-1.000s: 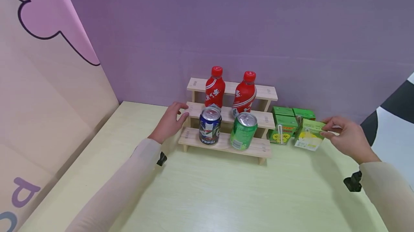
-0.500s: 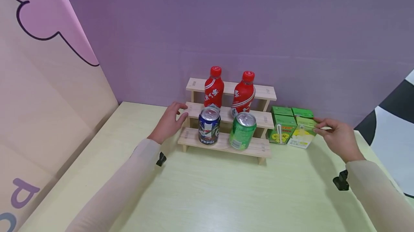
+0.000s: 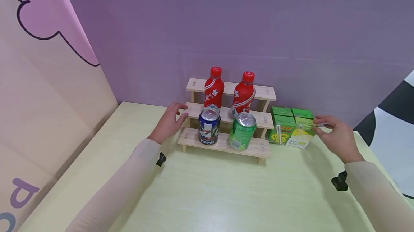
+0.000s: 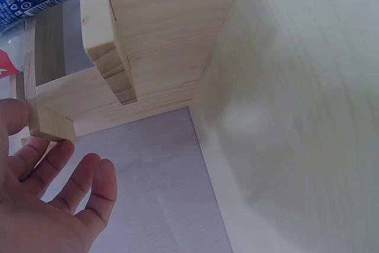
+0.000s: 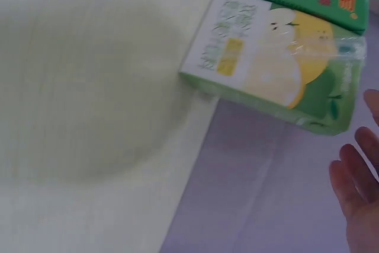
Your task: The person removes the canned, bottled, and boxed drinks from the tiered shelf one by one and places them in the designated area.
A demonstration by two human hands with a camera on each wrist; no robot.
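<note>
A three-tier wooden display stand [image 3: 226,145] stands near the back wall. Two red-wrapped bottles [image 3: 214,91] stand on its middle tier. On the lowest tier are a Pepsi can [image 3: 208,127] and a green can [image 3: 242,131]. My left hand [image 3: 168,122] holds the left end of the middle board, thumb on one side and fingertips at the other in the left wrist view. A yellow-green juice box [image 5: 266,57] stands upright beside the other boxes. Right at its upper right corner is my right hand [image 3: 337,136], thumb and forefinger parted; contact is hard to tell.
Several green drink boxes [image 3: 284,127] sit in a tight group against the stand's right side. A purple backdrop [image 3: 226,27] rises behind the pale table [image 3: 194,196]. A printed panel [image 3: 48,99] borders the left.
The juice box has moved left, from a tilt to upright against its neighbours. My right hand moved left with it, then its thumb and forefinger parted. The left hand stays put.
</note>
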